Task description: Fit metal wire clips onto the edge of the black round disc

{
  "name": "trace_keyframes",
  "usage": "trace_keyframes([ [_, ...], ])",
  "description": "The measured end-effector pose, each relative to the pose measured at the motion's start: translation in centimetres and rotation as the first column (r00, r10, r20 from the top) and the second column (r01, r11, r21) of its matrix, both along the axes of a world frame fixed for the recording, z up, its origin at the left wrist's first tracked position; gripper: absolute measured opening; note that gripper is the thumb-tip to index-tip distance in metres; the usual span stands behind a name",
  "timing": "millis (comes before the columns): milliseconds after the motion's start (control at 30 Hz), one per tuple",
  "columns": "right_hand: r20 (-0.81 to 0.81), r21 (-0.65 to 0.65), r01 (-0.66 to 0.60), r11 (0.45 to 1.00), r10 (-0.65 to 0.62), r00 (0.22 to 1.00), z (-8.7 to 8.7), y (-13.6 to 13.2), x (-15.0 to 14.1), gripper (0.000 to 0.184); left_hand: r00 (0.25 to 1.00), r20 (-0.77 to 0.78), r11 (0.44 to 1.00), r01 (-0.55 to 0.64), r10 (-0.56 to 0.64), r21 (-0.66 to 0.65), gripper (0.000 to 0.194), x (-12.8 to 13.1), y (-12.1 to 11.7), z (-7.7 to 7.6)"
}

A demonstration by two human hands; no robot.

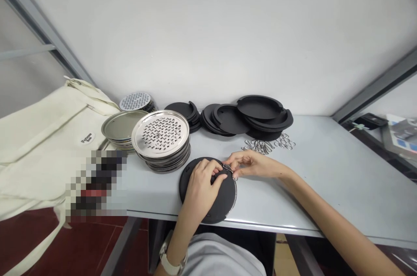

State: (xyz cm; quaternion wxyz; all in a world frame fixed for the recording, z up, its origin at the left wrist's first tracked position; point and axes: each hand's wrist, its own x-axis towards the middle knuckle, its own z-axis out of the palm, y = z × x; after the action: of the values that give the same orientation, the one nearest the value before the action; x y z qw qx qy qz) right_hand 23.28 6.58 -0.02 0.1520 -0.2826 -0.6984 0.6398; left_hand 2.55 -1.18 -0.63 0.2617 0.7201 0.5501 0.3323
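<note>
A black round cover (208, 215) lies flat at the table's front edge, with a thin shiny metal rim along its right side. My left hand (202, 184) rests on top of it, fingers curled and gripping near its upper right edge. At that edge my right hand (250, 164) pinches a small silver snap hook (228, 169) between thumb and fingers. The hook touches or nearly touches the cover's rim; whether it passes through a hole cannot be seen. Behind my right hand lies a pile of similar metal hooks (260, 147) with rings (285, 141).
Left of the cover stands a stack of round metal grater plates (161, 134), beside a stack of plain round plates (122, 126). Black covers (260, 107) are stacked along the wall. A cream cloth bag (48, 137) hangs over the left side. Boxes (402, 130) sit at far right.
</note>
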Motion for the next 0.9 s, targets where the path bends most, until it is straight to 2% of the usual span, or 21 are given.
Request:
trace_keyframes([
  [667,0.003,0.032,-0.002,0.999,0.001,1.000,-0.1,-0.1,0.2,0.045,1.000,-0.015,1.000,0.007,-0.007,0.009,0.006,-0.1,-0.1,0.1],
  [900,0.029,0.094,-0.075,0.993,0.073,0.997,1.0,-0.5,0.6,0.044,1.000,-0.009,1.000,0.011,-0.011,0.016,0.005,-0.1,-0.1,0.2],
])
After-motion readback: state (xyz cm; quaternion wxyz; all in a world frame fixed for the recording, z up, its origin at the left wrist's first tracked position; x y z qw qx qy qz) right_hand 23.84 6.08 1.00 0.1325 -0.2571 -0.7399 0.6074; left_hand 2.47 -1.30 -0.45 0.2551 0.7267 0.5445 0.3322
